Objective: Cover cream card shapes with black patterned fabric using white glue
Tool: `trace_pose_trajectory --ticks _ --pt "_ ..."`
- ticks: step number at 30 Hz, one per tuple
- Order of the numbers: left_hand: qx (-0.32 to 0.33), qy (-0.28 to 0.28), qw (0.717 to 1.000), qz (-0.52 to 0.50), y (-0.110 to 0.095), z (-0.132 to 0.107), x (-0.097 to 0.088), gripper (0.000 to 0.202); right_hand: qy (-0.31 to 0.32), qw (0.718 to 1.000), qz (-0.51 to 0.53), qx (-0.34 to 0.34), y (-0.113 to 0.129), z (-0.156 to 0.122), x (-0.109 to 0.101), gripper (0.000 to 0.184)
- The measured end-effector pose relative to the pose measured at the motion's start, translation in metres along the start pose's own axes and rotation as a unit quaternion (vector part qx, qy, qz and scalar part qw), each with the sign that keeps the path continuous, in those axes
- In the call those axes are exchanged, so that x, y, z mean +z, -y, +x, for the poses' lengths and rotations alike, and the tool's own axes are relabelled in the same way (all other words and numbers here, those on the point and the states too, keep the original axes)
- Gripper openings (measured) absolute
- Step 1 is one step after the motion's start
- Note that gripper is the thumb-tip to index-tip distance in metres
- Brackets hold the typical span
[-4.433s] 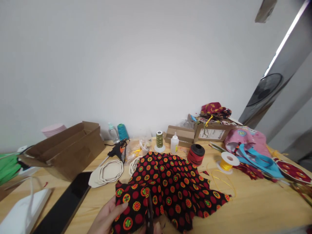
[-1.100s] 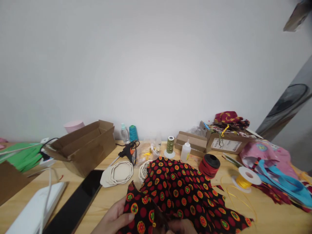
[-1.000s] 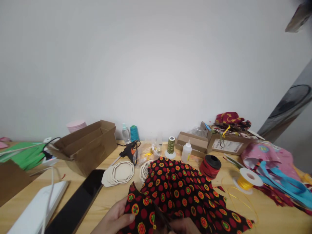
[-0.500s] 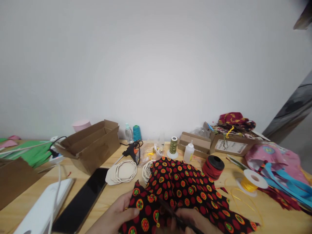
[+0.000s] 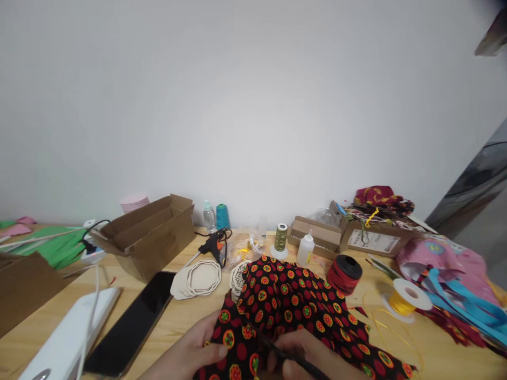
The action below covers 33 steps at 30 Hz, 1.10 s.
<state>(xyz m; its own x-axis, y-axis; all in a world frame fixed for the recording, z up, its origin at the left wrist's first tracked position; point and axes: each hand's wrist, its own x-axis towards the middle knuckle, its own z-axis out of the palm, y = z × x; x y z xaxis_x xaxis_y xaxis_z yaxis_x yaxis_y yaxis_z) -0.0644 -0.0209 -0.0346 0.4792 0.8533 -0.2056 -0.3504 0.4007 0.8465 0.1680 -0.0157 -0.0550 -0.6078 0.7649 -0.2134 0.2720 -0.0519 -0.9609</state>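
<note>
My left hand point(image 5: 202, 345) is closed on the left part of a black fabric point(image 5: 304, 295) printed with red dots and orange-and-green flower motifs. Its thumb presses on top of the cloth. A dark, slender tool point(image 5: 273, 348) sits in my right hand point(image 5: 307, 348), between thumb and fingers. The tool's tip points up and left, against the cloth close to my left hand. Shadow and dark print hide the tip, so its exact kind cannot be made out. The rest of the fabric spreads rumpled over the table to the right.
Left of my hands lie a black phone point(image 5: 132, 322), a white power bank-like slab point(image 5: 71, 338) and wooden cutouts point(image 5: 202, 277). Behind stand a cardboard box point(image 5: 152, 243), a glue gun point(image 5: 214, 244), a green thread spool point(image 5: 281, 240) and a white bottle point(image 5: 306, 249). Rightward are red cord point(image 5: 344, 275) and a yellow spool point(image 5: 402, 303).
The tool and right hand have shifted slightly left and down with the cloth. The fabric's left corner, which stuck up before, lies lower. The whole view has moved a little.
</note>
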Motion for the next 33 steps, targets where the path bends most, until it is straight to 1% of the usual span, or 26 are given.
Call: trace_pose_trajectory --ticks 2,5,8,11,13,16,18,22,25,29,33 --pt "0.003 0.011 1.000 0.001 0.000 0.000 0.000 0.066 -0.004 1.000 -0.004 -0.010 0.000 0.000 0.000 0.065" --pt "-0.003 0.021 1.000 0.016 -0.002 0.000 0.001 0.060 -0.009 1.000 -0.014 -0.012 -0.003 0.000 0.000 0.059" --pt "-0.003 0.027 0.999 0.023 -0.006 -0.001 0.005 0.056 -0.047 0.999 -0.018 -0.006 -0.007 0.002 0.002 0.051" --pt "0.004 0.022 0.999 0.024 -0.008 -0.001 0.006 0.056 -0.071 0.997 -0.019 0.015 -0.011 0.003 0.003 0.049" --pt "0.008 0.016 0.999 0.029 -0.006 0.000 0.004 0.055 -0.085 0.995 -0.034 0.031 -0.011 0.001 0.001 0.049" --pt "0.009 0.003 0.999 0.037 -0.002 0.001 -0.001 0.056 -0.104 0.992 -0.060 0.034 -0.011 -0.001 -0.003 0.051" --pt "0.004 -0.003 0.999 0.042 -0.003 0.001 -0.002 0.057 -0.090 0.994 -0.053 0.023 -0.011 -0.001 -0.006 0.051" --pt "0.013 -0.003 0.999 0.052 -0.009 0.000 0.001 0.056 -0.021 1.000 -0.009 0.002 -0.009 0.002 -0.010 0.049" --pt "0.022 0.014 0.999 0.047 -0.011 0.000 0.001 0.059 0.021 1.000 0.007 0.018 -0.004 0.003 -0.013 0.048" --pt "0.029 0.038 0.997 0.066 -0.012 -0.001 -0.003 0.061 0.037 0.999 0.010 0.020 0.005 0.003 -0.015 0.048" --pt "0.025 0.053 0.993 0.105 -0.018 -0.003 -0.001 0.064 0.041 0.999 -0.004 0.020 0.011 0.007 -0.011 0.046"
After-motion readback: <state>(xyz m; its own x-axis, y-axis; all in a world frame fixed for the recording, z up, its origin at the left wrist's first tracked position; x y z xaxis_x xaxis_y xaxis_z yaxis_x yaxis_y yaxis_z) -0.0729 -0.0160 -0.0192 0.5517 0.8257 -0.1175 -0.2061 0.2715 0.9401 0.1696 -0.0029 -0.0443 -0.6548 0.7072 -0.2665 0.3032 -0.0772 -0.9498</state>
